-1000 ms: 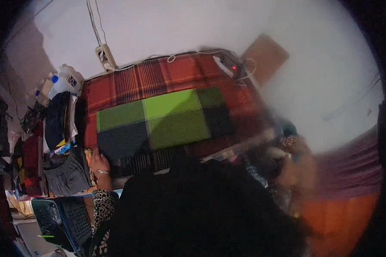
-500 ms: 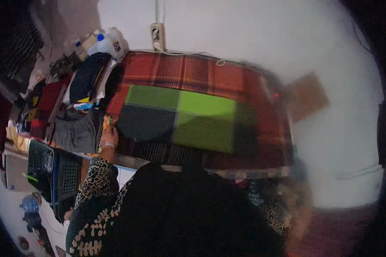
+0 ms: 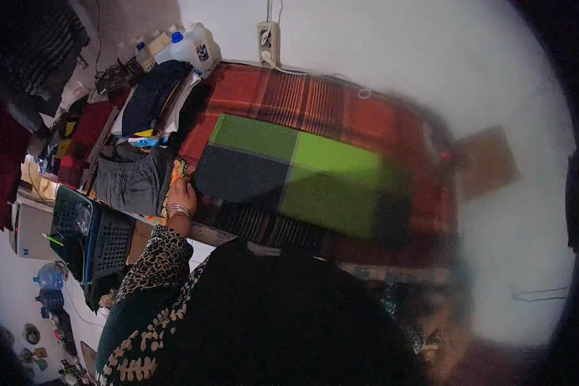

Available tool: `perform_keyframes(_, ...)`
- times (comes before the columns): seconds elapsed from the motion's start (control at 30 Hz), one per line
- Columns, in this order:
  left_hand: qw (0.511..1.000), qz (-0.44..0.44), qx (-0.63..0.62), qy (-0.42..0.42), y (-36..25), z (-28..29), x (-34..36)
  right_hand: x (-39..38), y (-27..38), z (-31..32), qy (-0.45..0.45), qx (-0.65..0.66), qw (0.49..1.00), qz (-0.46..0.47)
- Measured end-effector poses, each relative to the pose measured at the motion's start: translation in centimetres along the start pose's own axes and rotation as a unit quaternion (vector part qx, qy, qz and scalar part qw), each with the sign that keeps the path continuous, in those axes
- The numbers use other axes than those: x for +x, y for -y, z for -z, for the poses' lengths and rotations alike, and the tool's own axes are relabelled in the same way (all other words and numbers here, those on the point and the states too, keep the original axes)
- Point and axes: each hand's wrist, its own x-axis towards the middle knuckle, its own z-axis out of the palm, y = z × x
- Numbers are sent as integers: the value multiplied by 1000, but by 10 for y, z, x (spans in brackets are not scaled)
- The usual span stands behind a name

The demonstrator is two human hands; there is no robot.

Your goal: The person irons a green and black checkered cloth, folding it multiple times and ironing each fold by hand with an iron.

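Note:
My left hand, with bracelets at the wrist, is closed at the edge of an orange patterned cloth. Its fingertips are partly hidden. To its left lie grey shorts with a gathered waistband. On its right a flat cloth in green and dark grey blocks is spread over a red-orange plaid blanket. Down at the lower right, my right hand shows only as a dim blur beside a leopard-print cuff, so its fingers cannot be made out.
A stack of folded dark clothes sits beyond the shorts, with plastic jugs behind. A plastic basket stands at the left below the edge. On the wall are a power strip with cords and a brown cardboard-like square.
The view has shifted, so the bed and clothes appear farther right and slightly higher. My left hand stays at the orange patterned cloth. The cloths look otherwise unchanged.

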Motion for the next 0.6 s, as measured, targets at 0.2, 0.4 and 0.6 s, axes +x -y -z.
perform_keyframes(0.2,999,13,-24,-22,4,-10,-1,-18,72,59,-4,38,991,126)
perform_keyframes(0.4,997,10,-76,-30,-6,-20,4,-97,217,126,170,158,915,330)
perform_keyframes(0.6,987,4,-122,-104,14,-43,2,-238,349,75,531,229,677,456)
